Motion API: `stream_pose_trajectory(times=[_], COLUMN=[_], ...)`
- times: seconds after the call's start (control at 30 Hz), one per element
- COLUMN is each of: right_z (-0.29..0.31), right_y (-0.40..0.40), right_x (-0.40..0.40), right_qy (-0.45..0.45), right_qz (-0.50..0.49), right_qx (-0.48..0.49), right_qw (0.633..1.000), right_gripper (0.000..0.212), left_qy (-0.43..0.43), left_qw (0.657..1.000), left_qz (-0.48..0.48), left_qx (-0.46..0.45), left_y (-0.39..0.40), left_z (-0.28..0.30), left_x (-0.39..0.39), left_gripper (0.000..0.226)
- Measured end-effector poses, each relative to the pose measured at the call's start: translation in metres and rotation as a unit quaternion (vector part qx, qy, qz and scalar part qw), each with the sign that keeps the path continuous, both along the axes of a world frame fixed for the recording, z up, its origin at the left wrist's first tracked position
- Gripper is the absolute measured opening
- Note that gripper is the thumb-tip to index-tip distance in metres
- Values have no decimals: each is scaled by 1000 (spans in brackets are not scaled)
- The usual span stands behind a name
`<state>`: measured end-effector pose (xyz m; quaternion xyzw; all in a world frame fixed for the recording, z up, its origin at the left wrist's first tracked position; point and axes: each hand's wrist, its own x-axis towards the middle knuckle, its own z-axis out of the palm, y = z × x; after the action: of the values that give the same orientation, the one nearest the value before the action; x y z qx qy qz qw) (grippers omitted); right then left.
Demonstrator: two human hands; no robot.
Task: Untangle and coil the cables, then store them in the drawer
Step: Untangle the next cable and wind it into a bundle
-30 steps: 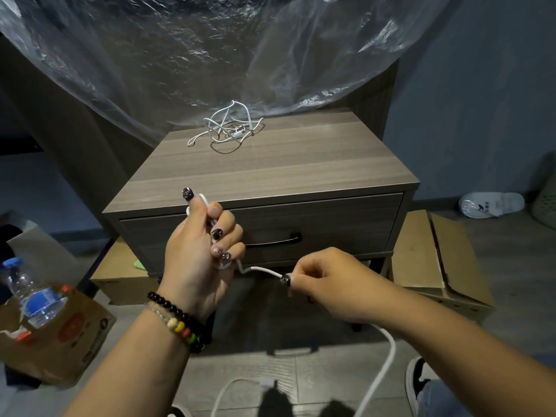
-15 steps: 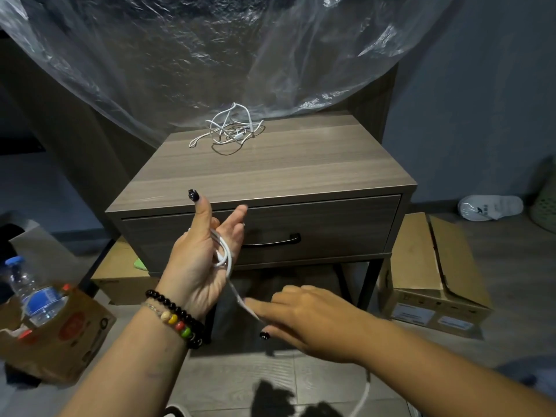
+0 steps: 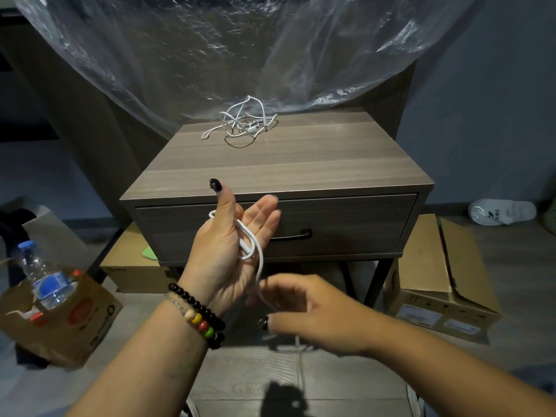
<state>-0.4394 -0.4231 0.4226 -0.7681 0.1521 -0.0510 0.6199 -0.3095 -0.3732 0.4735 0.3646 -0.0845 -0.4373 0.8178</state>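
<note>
My left hand is raised in front of the drawer with thumb up and fingers straight. A white cable is looped through the thumb web and across the palm. From there the cable drops to my right hand, which is blurred, sits just below the left hand and grips the cable with curled fingers. More of it trails toward the floor. A tangle of white cables lies at the back of the nightstand top. The drawer is closed, with a dark handle.
A clear plastic sheet hangs behind the nightstand. Cardboard boxes stand at the right and under the left side. A torn box with a water bottle is at the left. A white slipper lies on the floor at the far right.
My left hand's fingers have straightened from a curled grip, the loop staying on the palm. My right hand has swung down and leftward beneath it with the cable.
</note>
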Motion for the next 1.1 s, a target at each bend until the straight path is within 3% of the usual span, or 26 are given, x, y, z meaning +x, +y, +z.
stream_pose_trajectory(times=[0.1,0.27,0.33,0.43,0.53,0.6,0.7,0.77,0.83,0.9,1.03,1.1], right_z=[-1,2,6,14,24,31,32,32,30,29,30,31], right_y=[6,-9,-19,-30,-41,-49,-61,-63,-64,-62,-60,-59], right_x=[2,-2,-8,-18,-28,-35,-44,-46,-47,-47,-45,-44], right_qy=[-17,-73,-80,-62,-16,30,51,30,8,-19,-85,-118], right_qz=[-24,-130,-135,-103,-54,-44,-67,-90,-109,-122,-160,-177], right_qx=[5,-56,-152,-356,-411,-423,-452,-468,-476,-475,-457,-440], right_qw=[1000,987,976,927,910,905,888,879,873,871,871,872], right_gripper=[5,6,5,6,15,17,17,27,34,36,29,21], left_qy=[-26,-131,-130,-142,-213,-330,-584,-674,-712,-707,-557,-487], left_qw=[999,983,981,980,967,930,789,713,672,677,780,802], left_qz=[30,88,93,86,86,90,56,14,-12,-54,-249,-326], left_qx=[10,98,113,112,112,132,184,193,203,197,138,116], left_y=[0,0,1,2,-1,-1,4,5,3,0,0,0], left_z=[3,11,11,9,8,5,-4,-8,-13,-20,-26,-30], left_x=[4,18,26,35,38,42,46,43,37,32,20,8], left_gripper=[35,44,47,47,45,47,60,62,67,73,96,96])
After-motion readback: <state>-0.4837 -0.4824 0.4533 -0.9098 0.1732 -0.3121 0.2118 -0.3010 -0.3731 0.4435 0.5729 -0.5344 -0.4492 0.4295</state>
